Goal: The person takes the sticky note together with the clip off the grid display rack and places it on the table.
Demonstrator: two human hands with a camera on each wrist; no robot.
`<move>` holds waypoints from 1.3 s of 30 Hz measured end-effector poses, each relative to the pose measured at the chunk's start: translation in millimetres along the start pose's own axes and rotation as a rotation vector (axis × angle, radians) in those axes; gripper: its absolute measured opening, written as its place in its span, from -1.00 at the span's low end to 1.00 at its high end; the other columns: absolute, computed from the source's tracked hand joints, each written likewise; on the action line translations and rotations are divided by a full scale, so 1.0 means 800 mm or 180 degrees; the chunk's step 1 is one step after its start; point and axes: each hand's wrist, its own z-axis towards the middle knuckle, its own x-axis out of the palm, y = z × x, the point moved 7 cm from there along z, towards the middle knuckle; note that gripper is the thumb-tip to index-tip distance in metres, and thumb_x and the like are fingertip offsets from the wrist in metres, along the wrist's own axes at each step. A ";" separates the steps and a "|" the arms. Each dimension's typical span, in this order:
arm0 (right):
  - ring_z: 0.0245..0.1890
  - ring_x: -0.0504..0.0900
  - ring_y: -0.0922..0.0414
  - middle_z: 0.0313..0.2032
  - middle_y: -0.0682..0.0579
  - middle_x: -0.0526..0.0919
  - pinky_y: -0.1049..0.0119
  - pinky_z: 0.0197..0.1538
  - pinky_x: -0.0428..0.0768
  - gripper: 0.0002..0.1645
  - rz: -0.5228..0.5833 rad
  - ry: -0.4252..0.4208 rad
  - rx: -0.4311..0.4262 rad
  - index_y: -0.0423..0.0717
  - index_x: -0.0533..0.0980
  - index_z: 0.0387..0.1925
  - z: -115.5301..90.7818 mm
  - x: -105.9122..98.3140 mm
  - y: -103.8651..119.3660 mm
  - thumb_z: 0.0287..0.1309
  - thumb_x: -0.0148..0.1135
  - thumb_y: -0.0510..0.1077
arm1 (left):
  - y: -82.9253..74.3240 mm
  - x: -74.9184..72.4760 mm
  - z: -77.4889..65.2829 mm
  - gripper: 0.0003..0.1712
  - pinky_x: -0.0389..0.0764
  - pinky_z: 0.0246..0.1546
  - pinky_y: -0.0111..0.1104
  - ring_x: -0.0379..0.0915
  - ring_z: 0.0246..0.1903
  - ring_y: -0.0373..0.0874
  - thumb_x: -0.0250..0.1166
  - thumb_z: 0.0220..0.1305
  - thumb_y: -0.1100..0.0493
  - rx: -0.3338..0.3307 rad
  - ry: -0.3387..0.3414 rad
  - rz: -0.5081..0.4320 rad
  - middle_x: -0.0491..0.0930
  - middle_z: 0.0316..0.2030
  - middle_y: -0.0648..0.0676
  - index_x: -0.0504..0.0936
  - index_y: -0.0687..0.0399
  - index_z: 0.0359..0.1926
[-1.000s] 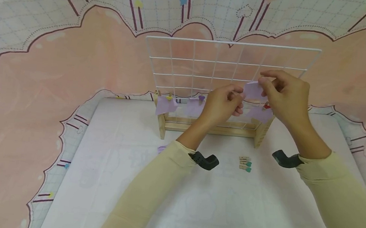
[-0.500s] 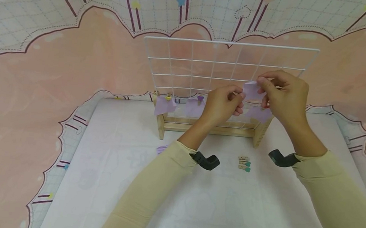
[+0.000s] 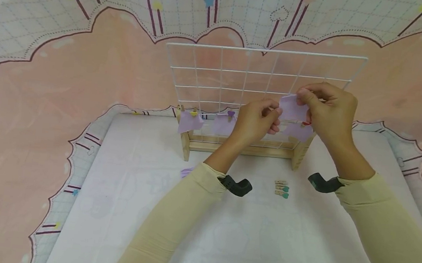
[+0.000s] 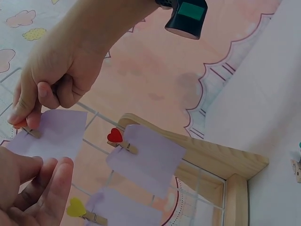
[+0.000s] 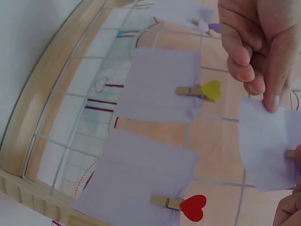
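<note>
A small purple sheet of paper (image 3: pixel 293 108) lies against the upper part of the white wire grid (image 3: pixel 258 72). My left hand (image 3: pixel 257 120) pinches the paper's edge between thumb and fingers, seen close up in the right wrist view. With thumb and fingertips my right hand (image 3: pixel 329 112) grips a small wooden clothespin (image 4: pixel 32 132) at the paper's opposite edge; its orange-red heart is mostly covered. Below, another purple sheet (image 4: pixel 146 160) hangs from a clothespin with a red heart (image 5: pixel 193 208). Beside it, a sheet (image 5: pixel 157 87) hangs by a yellow-heart clothespin (image 5: pixel 197 90).
The grid stands on a wooden base (image 3: pixel 242 149) at the back of the white table (image 3: pixel 261 241). Two more purple sheets hang at its left, one with a purple heart (image 3: pixel 231 114). Several clothespins (image 3: pixel 282 189) lie in front; purple paper (image 3: pixel 186 172) shows beside my left sleeve.
My right wrist has turned slightly inward and its fingers have shifted a little, leaving more of the paper showing. The left hand keeps its place at the paper's edge.
</note>
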 end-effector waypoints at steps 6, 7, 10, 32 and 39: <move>-0.80 0.40 0.28 -0.55 0.32 0.69 0.55 -0.67 0.41 -0.75 0.0087 -0.0129 -0.0051 -0.32 0.74 -0.26 -0.002 -0.002 0.001 0.19 0.45 -0.15 | 0.001 0.000 -0.002 -0.77 0.75 -0.44 -0.40 0.70 -0.53 -0.13 0.23 0.48 0.22 0.0078 -0.0026 -0.0071 0.70 -0.44 0.22 0.65 0.32 -0.01; -0.79 0.41 0.29 -0.55 0.33 0.69 0.55 -0.67 0.41 -0.74 0.0080 -0.0152 -0.0065 -0.32 0.74 -0.26 -0.003 -0.003 0.001 0.19 0.45 -0.14 | 0.002 0.000 -0.003 -0.77 0.75 -0.44 -0.41 0.70 -0.53 -0.13 0.23 0.48 0.22 0.0078 -0.0030 -0.0062 0.70 -0.44 0.22 0.65 0.32 -0.02; -0.78 0.41 0.29 -0.53 0.32 0.70 0.56 -0.68 0.39 -0.74 0.0152 -0.0224 -0.0025 -0.32 0.74 -0.25 -0.003 -0.006 0.001 0.18 0.45 -0.15 | 0.003 -0.001 -0.004 -0.78 0.75 -0.44 -0.42 0.71 -0.52 -0.13 0.22 0.49 0.22 0.0077 -0.0025 -0.0026 0.70 -0.43 0.21 0.65 0.31 -0.02; -0.70 0.41 0.13 -0.47 0.01 0.69 0.49 -0.63 0.49 -0.84 0.1241 -0.0084 0.0023 -0.26 0.72 -0.17 -0.020 -0.006 0.005 0.25 0.38 -0.25 | 0.014 -0.012 -0.020 -0.75 0.77 -0.40 -0.38 0.72 -0.49 -0.09 0.21 0.49 0.25 0.0078 -0.0002 -0.0171 0.67 -0.41 0.26 0.61 0.36 0.03; -0.57 0.44 0.10 -0.41 -0.02 0.65 0.50 -0.58 0.44 -0.80 0.1623 -0.0112 0.0001 -0.32 0.69 -0.13 -0.027 -0.010 0.006 0.27 0.35 -0.27 | 0.017 -0.021 -0.030 -0.71 0.78 -0.37 -0.35 0.71 -0.48 -0.12 0.23 0.49 0.21 0.0003 0.0031 -0.0196 0.66 -0.40 0.21 0.60 0.33 0.09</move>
